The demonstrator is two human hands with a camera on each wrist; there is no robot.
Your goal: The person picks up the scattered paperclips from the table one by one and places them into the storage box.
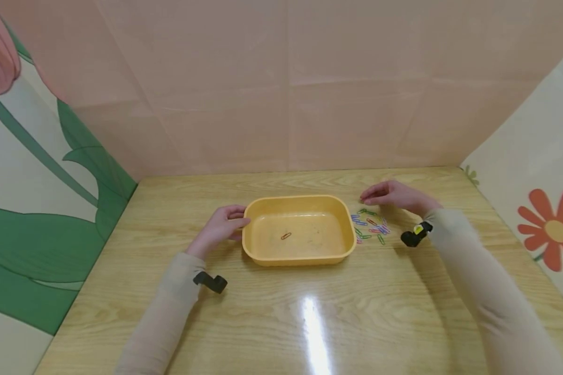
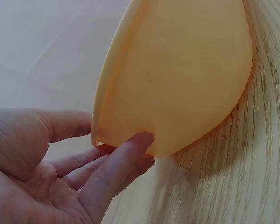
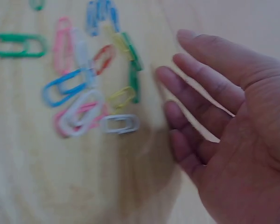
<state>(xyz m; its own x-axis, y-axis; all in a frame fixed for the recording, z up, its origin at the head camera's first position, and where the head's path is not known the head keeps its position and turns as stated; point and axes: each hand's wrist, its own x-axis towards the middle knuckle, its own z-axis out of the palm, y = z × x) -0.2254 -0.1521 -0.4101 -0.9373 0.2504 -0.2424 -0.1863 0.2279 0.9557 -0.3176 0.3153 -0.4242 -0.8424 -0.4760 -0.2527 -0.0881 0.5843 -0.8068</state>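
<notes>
A yellow plastic basin (image 1: 300, 260) sits on the wooden table with one red paper clip (image 1: 286, 236) lying on its floor. At its left end, my left hand (image 1: 222, 224) holds the rim. In the left wrist view, the thumb (image 2: 72, 125) meets the rim and the fingers (image 2: 116, 168) press against the outer wall. To the right of the basin lie several loose paper clips (image 1: 371, 222) in green, blue, pink, white, yellow and red. Just beyond them hovers my right hand (image 1: 396, 197), fingers loosely bent with nothing visible between them. The right wrist view is slightly blurred.
The wooden table (image 1: 244, 323) carries a bright glare streak near its front. A pink sheet (image 1: 286, 104) rises behind it. Patterned panels with flowers (image 1: 557, 230) and green leaves (image 1: 33, 245) stand at either side.
</notes>
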